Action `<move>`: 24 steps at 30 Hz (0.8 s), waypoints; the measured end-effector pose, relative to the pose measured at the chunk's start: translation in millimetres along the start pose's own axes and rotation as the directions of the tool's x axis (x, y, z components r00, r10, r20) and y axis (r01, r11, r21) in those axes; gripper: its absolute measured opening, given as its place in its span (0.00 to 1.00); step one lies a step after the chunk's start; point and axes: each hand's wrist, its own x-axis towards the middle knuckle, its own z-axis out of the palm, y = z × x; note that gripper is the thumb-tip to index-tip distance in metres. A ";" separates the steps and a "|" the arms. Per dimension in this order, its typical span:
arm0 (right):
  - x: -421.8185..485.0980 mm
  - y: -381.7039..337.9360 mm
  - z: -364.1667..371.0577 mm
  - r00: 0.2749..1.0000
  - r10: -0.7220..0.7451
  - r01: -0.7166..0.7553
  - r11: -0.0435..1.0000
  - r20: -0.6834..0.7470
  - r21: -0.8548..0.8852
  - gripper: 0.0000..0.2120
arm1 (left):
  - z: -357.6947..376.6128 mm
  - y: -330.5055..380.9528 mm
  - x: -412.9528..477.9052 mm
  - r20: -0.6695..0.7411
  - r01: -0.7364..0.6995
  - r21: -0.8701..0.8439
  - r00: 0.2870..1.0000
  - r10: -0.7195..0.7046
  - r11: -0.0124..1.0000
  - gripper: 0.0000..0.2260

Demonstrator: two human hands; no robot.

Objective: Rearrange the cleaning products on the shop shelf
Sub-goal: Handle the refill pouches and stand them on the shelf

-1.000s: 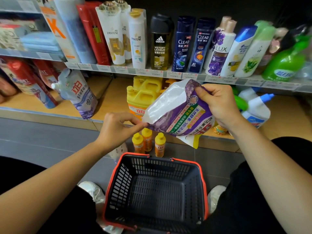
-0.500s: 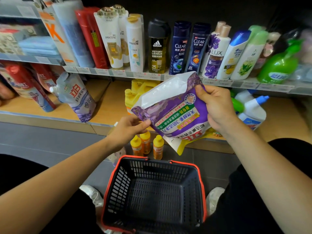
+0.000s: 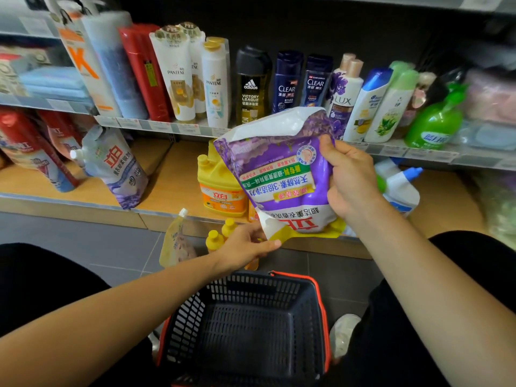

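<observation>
A purple refill pouch (image 3: 279,174) of laundry detergent hangs upside down in front of the lower shelf, its print inverted. My right hand (image 3: 349,177) grips its right edge. My left hand (image 3: 245,244) pinches its lower yellow corner. Behind the pouch stands a yellow jug (image 3: 220,185) on the wooden lower shelf (image 3: 167,180). A similar pouch with a spout (image 3: 117,166) leans on that shelf to the left. White spray bottles (image 3: 399,182) lie at the right, partly hidden by my right hand.
A dark plastic basket with a red rim (image 3: 248,325) sits on the floor between my knees. Small yellow bottles (image 3: 217,236) and a small pouch (image 3: 176,241) stand on the floor by the shelf edge. Shampoo bottles (image 3: 287,79) line the upper shelf.
The pouch has turned more upright and risen slightly. My left hand slid from its left edge down to the bottom yellow corner. The view moved closer to the shelf.
</observation>
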 end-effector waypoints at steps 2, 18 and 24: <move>-0.5 -0.8 3.8 1.000 0.019 -0.019 0.999 -0.006 0.033 0.09 | 6.3 -2.1 4.0 0.014 -0.006 0.064 1.000 0.005 0.998 0.05; 20.3 19.0 -50.2 0.992 -0.122 0.096 0.854 -0.018 -0.512 0.08 | -83.3 24.7 -18.5 -0.495 -0.165 0.146 0.841 0.216 0.975 0.07; 6.8 39.9 -36.4 0.999 -0.050 0.050 0.780 0.018 -0.624 0.14 | -111.4 66.5 -27.6 -0.577 -0.195 0.416 0.698 0.424 0.888 0.08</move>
